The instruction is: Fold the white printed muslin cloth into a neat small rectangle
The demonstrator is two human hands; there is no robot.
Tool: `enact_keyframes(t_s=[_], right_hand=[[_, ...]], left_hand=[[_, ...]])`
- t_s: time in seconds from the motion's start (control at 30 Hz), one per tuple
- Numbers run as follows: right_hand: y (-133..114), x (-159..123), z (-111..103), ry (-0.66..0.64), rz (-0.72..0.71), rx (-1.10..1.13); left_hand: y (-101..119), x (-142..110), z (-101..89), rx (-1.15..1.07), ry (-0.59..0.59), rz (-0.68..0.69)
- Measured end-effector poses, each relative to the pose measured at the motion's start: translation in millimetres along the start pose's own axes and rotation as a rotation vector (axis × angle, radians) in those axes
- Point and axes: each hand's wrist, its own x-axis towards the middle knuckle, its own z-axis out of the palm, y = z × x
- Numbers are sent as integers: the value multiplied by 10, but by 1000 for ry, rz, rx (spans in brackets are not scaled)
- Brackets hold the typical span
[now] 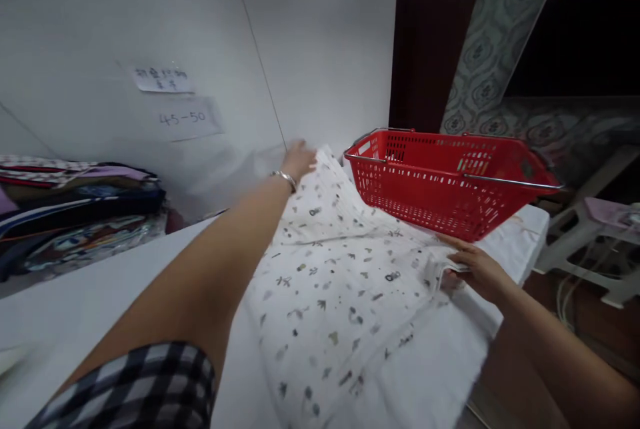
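A thin white cloth point(325, 282) with a small scattered print of leaves and shapes lies spread and slightly creased on the table. My right hand point(475, 270) pinches a folded bit of its right edge between thumb and fingers. Near the far corner of the cloth is my left hand point(300, 159), wearing a silver bracelet at the wrist. Motion blurs its fingers, so I cannot make out whether they grip the fabric.
A red plastic basket point(425, 192) with metal handles stands behind the cloth, on the white-covered table point(425, 376). Folded clothes point(80, 209) are piled at the left by the pale wall with paper labels point(187, 117). A plastic stool point(585, 236) stands to the right.
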Motion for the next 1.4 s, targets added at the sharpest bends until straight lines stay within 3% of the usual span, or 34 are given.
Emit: enact_keyframes(t_s=[0.07,0.13,0.3,0.43,0.53,0.73,0.87,1.03,1.4], right_hand=[[103,35,-212,-26,62,-59],[165,56,-358,-15,84,-140],[148,125,-551,39,99,-443],[46,180,-574,3,61,-603],[-95,196,-491,-62,-3,-593],[-290,222,-382,-114,-76,-410],[-155,245,-481,0,26,-542],[-14,236,-577,49,43,-584],[-11,221,-487,155,88,-1009]], left_hand=[[-397,-335,170,223,-91,-1],[-694,-804,137,413,-207,-12],[-1037,-2219,-385,855,-495,100],[-1325,-3135,-715,1037,-475,248],[-1568,-3504,-798,1123,-411,299],[-1726,-3649,-780,1200,-296,331],[-1682,-3684,-774,1189,-279,305],[-1634,-3736,-798,1131,-276,247],[-1733,-3814,-821,1124,-193,284]])
